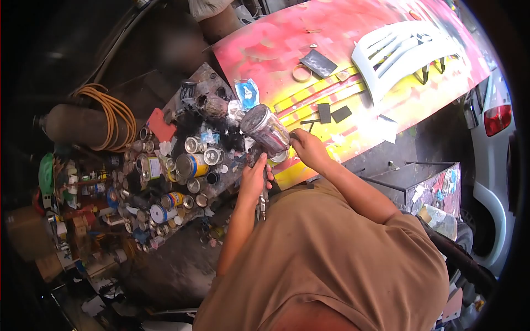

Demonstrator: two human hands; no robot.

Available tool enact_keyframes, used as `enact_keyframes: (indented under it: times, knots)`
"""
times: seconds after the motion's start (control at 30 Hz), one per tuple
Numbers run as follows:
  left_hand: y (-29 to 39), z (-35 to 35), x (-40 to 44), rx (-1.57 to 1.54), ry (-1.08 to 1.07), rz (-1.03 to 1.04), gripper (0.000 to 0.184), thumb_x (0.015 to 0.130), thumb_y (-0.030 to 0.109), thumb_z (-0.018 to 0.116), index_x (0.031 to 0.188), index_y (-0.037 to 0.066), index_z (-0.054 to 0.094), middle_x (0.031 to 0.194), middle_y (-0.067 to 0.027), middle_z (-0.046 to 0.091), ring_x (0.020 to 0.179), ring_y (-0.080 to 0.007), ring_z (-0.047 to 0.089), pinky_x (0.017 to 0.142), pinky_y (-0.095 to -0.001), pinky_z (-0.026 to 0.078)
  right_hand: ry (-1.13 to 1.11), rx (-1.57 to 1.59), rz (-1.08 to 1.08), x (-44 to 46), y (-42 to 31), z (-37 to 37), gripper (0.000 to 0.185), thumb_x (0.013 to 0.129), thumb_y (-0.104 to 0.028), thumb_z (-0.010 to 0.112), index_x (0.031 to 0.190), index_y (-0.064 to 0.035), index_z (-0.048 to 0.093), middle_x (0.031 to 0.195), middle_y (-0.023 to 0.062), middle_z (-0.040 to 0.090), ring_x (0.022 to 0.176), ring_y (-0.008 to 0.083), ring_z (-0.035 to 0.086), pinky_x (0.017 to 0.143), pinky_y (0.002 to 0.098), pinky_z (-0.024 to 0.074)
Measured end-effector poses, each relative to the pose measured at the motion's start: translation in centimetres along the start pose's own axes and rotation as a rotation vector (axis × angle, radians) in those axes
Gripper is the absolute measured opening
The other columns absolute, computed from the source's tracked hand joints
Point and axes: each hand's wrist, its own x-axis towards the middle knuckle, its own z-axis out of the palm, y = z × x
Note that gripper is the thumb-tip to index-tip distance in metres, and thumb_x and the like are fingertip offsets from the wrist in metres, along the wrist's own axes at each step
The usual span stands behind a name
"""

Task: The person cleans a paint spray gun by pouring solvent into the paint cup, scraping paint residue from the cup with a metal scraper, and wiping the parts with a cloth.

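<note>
My left hand [255,179] is wrapped around the handle of a spray gun [263,207], whose metal air fitting hangs below my fist. Above it sits the gun's large paint-stained cup [266,129], tilted to the left. The fingers of my right hand [307,146] are pinched together at the lower right side of the cup; the exact part between them is hidden. Left of the cup are a crumpled white paper [236,112] and a blue-and-white packet [247,94].
Paint cans [191,165] crowd the stained bench at left. An orange hose [110,118] is coiled on a cylinder [72,127]. On the pink-and-yellow panel [265,55] lie a white car grille [406,52], a tape roll [302,73] and dark pads [324,113]. A metal bin [430,185] stands right, near a car [497,165].
</note>
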Motion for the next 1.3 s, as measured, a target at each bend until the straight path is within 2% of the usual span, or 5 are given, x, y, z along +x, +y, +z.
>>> enact_keyframes:
  times: [0.47, 0.87, 1.3]
  knots:
    - [-0.5, -0.4, 0.2, 0.003, 0.012, -0.006, 0.026, 0.099, 0.035, 0.058, 0.098, 0.009, 0.059, 0.075, -0.0014, 0.058, 0.058, -0.0115, 0.057, 0.042, -0.0255, 0.042, -0.003, -0.037, -0.001, -0.1, -0.2, -0.4, 0.019, 0.094, -0.018, 0.059, 0.106, -0.0037, 0.062, 0.092, 0.0173, 0.07, 0.081, 0.0344, 0.067, 0.071, 0.0417, 0.0513]
    - [0.1, -0.2, -0.7, -0.002, -0.024, 0.028, 0.026, 0.1, 0.036, 0.058, 0.1, 0.009, 0.058, 0.075, -0.0015, 0.058, 0.058, -0.0113, 0.058, 0.041, -0.0249, 0.042, -0.012, -0.061, 0.016, -0.4, -0.5, -0.2, 0.022, 0.092, -0.019, 0.061, 0.107, -0.0025, 0.061, 0.082, 0.0211, 0.066, 0.077, 0.038, 0.065, 0.068, 0.045, 0.0493]
    - [-0.5, -0.5, -0.2, 0.002, -0.001, 0.028, 0.028, 0.099, 0.036, 0.058, 0.097, 0.008, 0.059, 0.075, -0.0017, 0.058, 0.058, -0.0119, 0.058, 0.041, -0.0256, 0.042, -0.01, -0.035, 0.008, -0.6, -0.4, -0.3, 0.02, 0.092, -0.019, 0.061, 0.105, -0.0034, 0.063, 0.087, 0.0202, 0.069, 0.08, 0.0373, 0.067, 0.07, 0.0439, 0.0505]
